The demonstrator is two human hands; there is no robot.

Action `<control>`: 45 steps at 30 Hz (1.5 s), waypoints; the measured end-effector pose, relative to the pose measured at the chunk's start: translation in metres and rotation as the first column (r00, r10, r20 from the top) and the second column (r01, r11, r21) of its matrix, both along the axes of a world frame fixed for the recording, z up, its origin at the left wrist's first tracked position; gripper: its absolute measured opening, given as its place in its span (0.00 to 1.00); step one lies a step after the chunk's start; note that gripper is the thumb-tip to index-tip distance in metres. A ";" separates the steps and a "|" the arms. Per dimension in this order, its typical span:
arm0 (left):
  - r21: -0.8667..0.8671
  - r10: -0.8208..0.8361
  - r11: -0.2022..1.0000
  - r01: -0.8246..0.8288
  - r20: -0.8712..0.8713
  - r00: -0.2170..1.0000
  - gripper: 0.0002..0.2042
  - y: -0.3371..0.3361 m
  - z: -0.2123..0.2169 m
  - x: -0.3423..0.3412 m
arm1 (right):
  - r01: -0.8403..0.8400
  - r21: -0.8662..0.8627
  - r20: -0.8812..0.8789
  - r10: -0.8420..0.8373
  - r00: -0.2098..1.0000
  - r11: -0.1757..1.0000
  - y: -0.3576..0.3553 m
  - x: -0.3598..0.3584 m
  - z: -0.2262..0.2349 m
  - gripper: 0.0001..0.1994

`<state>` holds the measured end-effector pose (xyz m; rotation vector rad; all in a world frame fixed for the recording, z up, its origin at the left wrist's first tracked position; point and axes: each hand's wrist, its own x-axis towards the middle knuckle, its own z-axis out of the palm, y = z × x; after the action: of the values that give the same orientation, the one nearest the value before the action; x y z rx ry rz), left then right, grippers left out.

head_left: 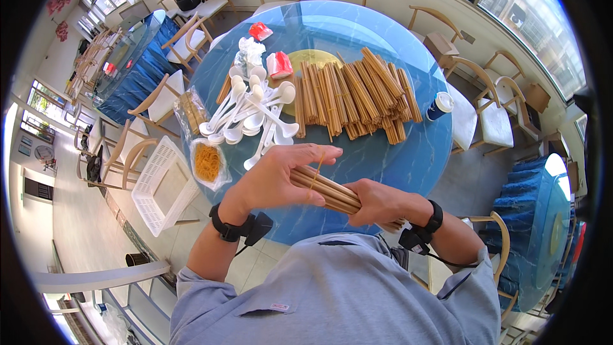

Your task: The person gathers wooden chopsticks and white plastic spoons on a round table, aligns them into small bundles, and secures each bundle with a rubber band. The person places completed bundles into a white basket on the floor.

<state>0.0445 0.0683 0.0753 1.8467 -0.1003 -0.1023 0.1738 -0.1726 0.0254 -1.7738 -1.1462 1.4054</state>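
Note:
My right hand (pixel 383 203) is closed round a bundle of wooden chopsticks (pixel 335 195), which lies slanted in front of my chest. At the bundle's left end is my left hand (pixel 271 179), its thumb below and its fingers stretched above. A thin yellowish rubber band (pixel 317 174) runs across the chopsticks up to the left fingers, which hold it stretched. Beyond my hands, several bundles of chopsticks (pixel 348 96) are piled on the blue round table (pixel 408 169). A plastic bag of yellow rubber bands (pixel 207 163) lies left of my left hand.
White spoons (pixel 246 112) are heaped left of the chopstick pile. Red-and-white packets (pixel 279 65) lie behind them. A blue cup with a white lid (pixel 439 107) stands at the table's right edge. Left of the table is a white plastic basket (pixel 165 182). Wooden chairs (pixel 476 83) surround the table.

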 end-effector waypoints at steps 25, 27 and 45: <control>-0.567 0.528 0.786 -0.246 0.409 0.744 0.41 -0.061 -0.111 0.021 | 0.405 0.002 -0.471 -0.357 0.807 0.914 -0.014 -0.009 -0.038 0.08; -0.579 0.542 0.768 -0.273 0.361 0.759 0.29 -0.055 -0.104 0.021 | 0.294 -0.039 -0.436 -0.281 0.855 0.955 -0.017 -0.004 -0.040 0.10; -0.910 0.369 0.336 -0.243 -0.110 0.923 0.30 -0.074 -0.104 0.009 | 0.302 0.105 -0.360 -0.247 0.900 0.947 0.012 -0.014 -0.036 0.10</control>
<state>0.0532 -0.0055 -0.0285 0.6822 0.1132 0.2997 0.1599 -0.1608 -0.0103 -1.4416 -0.7643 1.3429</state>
